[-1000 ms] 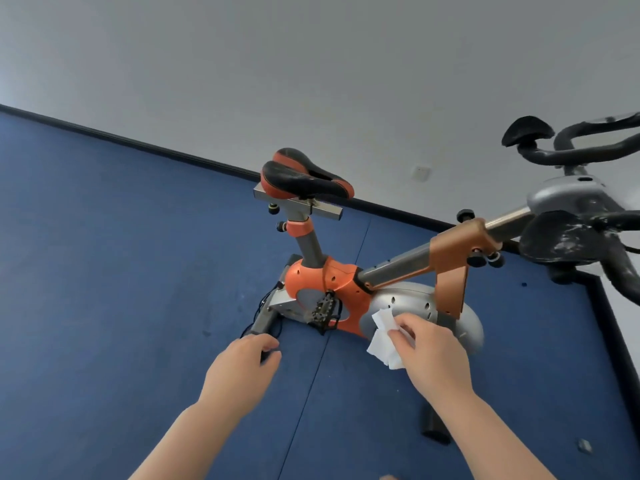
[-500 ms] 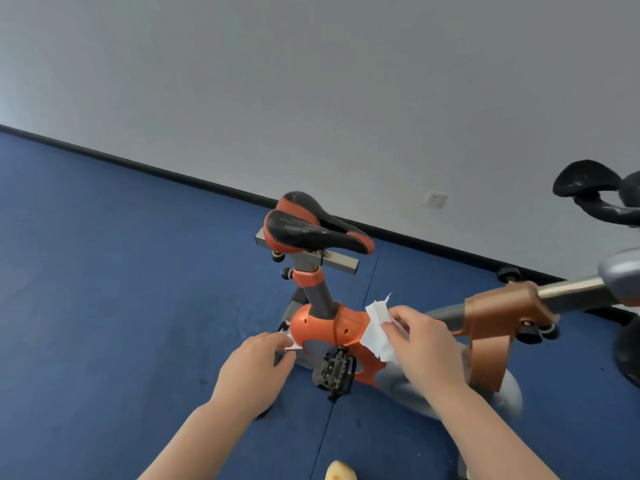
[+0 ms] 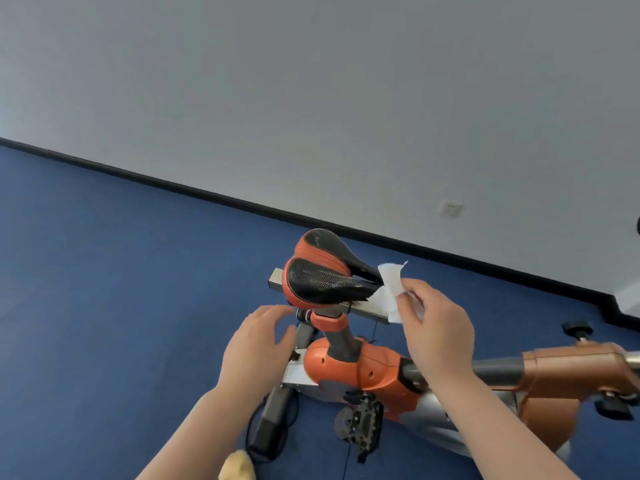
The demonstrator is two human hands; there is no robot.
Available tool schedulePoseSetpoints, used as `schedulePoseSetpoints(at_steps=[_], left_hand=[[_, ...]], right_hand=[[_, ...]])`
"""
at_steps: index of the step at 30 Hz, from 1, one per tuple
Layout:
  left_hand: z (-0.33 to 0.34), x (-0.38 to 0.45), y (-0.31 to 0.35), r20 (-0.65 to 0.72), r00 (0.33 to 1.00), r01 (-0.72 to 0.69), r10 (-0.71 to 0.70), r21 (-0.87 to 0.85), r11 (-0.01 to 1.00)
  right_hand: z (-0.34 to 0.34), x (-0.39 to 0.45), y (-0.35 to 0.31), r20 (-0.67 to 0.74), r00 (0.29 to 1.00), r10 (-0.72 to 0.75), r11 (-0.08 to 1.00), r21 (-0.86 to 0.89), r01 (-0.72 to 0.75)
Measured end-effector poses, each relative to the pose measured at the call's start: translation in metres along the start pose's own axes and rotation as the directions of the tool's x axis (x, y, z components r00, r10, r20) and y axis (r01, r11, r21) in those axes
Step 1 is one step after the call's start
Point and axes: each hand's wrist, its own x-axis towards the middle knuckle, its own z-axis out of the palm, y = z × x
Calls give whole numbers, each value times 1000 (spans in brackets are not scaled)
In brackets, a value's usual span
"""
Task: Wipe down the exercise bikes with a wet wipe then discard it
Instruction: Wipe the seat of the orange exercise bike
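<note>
Risen to the perforated saddle (image 3: 325, 275), right hand (image 3: 436, 327) pinches crumpled wipe (image 3: 391, 289); left hand (image 3: 259, 344) open.

A blue floor (image 3: 121, 306) carries everything, meeting a pale wall along a black skirting strip (image 3: 207, 195). An orange and grey exercise bike (image 3: 353, 372) stands on it, seat towards the wall, with one black pedal (image 3: 362, 424) hanging low just above the floor. The bike's dark rear foot (image 3: 270, 424) rests on the floor, with a black cable (image 3: 251, 431) looping beside it.
</note>
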Motion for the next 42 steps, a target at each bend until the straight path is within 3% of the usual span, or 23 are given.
schedulePoseSetpoints(at_steps=[2,4,8,11,15,17,21,24,27,31,34,38,42], left_hand=[[-8,25,-10,2,998,-60,60,-20,998],[-13,46,-21,22,994,-107,107,-35,994],[-10,75,-39,110,977,-170,181,-100,980],[-4,85,-40,151,961,-208,232,-158,965],[7,90,-35,185,943,-248,278,-169,954],[14,92,-34,183,943,-256,279,-137,957],[19,90,-34,147,963,-201,226,-168,965],[23,87,-35,122,971,-174,203,-215,961],[22,89,-36,138,974,-153,182,-201,968],[23,87,-34,116,979,-139,169,-231,963],[30,83,-34,90,986,-109,142,-300,948],[35,82,-33,23,993,-104,118,-335,937],[22,87,-30,55,990,-102,126,-327,940]], right_hand=[[18,10,-18,-115,992,-43,998,-41,38],[44,16,-32,-109,991,-78,995,-73,70],[100,8,-50,114,992,58,995,-82,-49],[121,-10,-43,175,970,170,984,-75,-159],[121,-16,-7,235,972,24,939,-339,58],[117,-13,8,270,962,24,913,-398,89],[127,-15,-5,269,963,-8,951,-296,91],[133,-12,-14,403,897,-183,941,-192,278],[114,-2,14,471,840,-268,894,-203,399],[80,-1,57,465,859,-214,910,-226,349],[94,5,34,456,865,-209,943,-139,302],[122,20,-4,523,773,-359,888,-65,456],[93,29,40,615,667,-421,803,-90,590]])
